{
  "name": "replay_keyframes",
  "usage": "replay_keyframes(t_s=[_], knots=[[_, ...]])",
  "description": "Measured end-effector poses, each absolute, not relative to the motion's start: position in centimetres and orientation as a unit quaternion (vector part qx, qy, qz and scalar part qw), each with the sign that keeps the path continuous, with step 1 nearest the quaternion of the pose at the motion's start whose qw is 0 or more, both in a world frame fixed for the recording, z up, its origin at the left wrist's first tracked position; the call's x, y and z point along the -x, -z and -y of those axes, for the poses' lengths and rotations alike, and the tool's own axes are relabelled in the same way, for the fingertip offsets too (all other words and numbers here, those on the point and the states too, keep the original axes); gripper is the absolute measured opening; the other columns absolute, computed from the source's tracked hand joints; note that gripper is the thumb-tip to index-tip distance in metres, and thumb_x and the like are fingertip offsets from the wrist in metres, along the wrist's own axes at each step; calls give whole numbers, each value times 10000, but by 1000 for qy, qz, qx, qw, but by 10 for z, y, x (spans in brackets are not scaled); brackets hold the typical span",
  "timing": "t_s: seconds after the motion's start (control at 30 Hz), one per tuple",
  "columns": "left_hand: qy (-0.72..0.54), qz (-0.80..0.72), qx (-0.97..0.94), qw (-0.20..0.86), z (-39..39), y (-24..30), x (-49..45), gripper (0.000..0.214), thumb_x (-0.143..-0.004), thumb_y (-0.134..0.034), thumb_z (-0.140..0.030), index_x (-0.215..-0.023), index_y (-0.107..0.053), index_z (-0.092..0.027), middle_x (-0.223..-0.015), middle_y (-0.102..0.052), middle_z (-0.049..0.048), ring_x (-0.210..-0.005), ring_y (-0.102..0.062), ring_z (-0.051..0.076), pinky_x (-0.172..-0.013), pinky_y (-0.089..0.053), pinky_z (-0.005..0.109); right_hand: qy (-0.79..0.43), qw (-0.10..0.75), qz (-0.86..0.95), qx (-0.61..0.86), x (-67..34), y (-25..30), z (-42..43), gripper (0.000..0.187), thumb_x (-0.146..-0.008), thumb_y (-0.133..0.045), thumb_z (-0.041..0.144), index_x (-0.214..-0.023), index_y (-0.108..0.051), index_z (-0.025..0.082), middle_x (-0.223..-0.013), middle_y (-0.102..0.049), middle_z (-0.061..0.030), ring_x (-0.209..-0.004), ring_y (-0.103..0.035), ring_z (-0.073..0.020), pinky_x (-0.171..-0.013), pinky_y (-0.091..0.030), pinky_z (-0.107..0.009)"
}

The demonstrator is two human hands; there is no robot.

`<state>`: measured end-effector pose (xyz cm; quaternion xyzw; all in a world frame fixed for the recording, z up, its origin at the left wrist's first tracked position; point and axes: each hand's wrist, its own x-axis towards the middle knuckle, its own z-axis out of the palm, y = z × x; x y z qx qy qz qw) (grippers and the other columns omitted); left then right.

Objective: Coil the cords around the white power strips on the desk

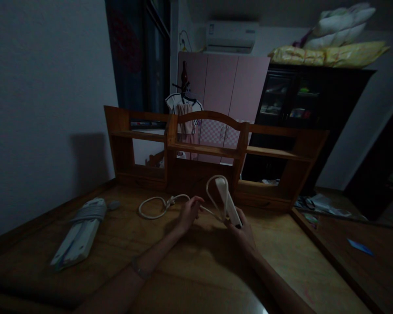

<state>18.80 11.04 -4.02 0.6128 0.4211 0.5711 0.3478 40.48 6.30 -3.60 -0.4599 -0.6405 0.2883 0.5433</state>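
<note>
My right hand (244, 233) is wrapped round the lower end of a white power strip (228, 203), which is tilted up over the wooden desk. Its white cord (152, 217) makes a loop around the strip's upper part, then runs left past my left hand (190, 214). The fingers of that hand are curled closed on the cord, though the exact grip is partly hidden. Further left, the cord lies coiled on the desk with its plug end near the crossing. Another white power strip (78, 240), with a grey cord wound round its far end, rests at the desk's left.
A wooden shelf unit (203, 151) stands along the desk's far edge, behind both hands. To the left rises a pale wall (49, 109). Past the desk's right edge, a blue item (360, 247) lies on a lower brown surface. The room is dim.
</note>
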Motion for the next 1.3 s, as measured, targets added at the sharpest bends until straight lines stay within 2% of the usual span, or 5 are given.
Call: replay_keyframes(t_s=[0.3, 0.5, 0.73, 0.97, 1.3], knots=[[-504, -411, -700, 296, -101, 40, -201, 260, -801, -384, -185, -827, -642, -194, -757, -612, -1, -542, -508, 98, -536, -402, 209, -563, 607, 344, 441, -419, 56, -85, 285, -665, -669, 397, -815, -639, 155, -738, -671, -42, -618, -607, -184, -533, -497, -286], [-475, -416, -714, 302, -94, 39, -199, 297, -868, -383, -308, -903, -654, -194, -709, -615, 0, -486, -486, 104, -460, -379, 205, -593, 605, 334, 414, -420, 49, -84, 183, -671, -627, 337, -751, -595, 177, -674, -646, -24, -578, -592, -170, -514, -503, -288], [-452, -380, -749, 300, -92, 39, -200, 301, -741, -658, -386, -1003, -693, -242, -932, -681, 16, -602, -565, 107, -582, -448, 211, -594, 575, 374, 420, -423, 53, -87, 233, -673, -653, 378, -748, -622, 159, -656, -646, -26, -542, -574, -166, -487, -466, -275], [-507, -410, -680, 334, -99, 46, -197, 299, -840, -522, -389, -1018, -691, -218, -597, -639, -18, -383, -489, 103, -426, -363, 206, -499, 529, 506, 463, -423, 57, -82, 319, -689, -658, 372, -907, -677, 140, -802, -690, -48, -734, -618, -223, -647, -474, -302], [-668, -363, -447, 472, -120, 52, -186, 344, -786, -611, -456, -950, -592, -154, -622, -601, -13, -485, -549, 120, -471, -410, 205, -191, 419, 749, 476, -409, 38, -62, 506, -745, -564, 298, -1235, -507, 188, -1082, -636, -72, -934, -598, -244, -812, -465, -343]])
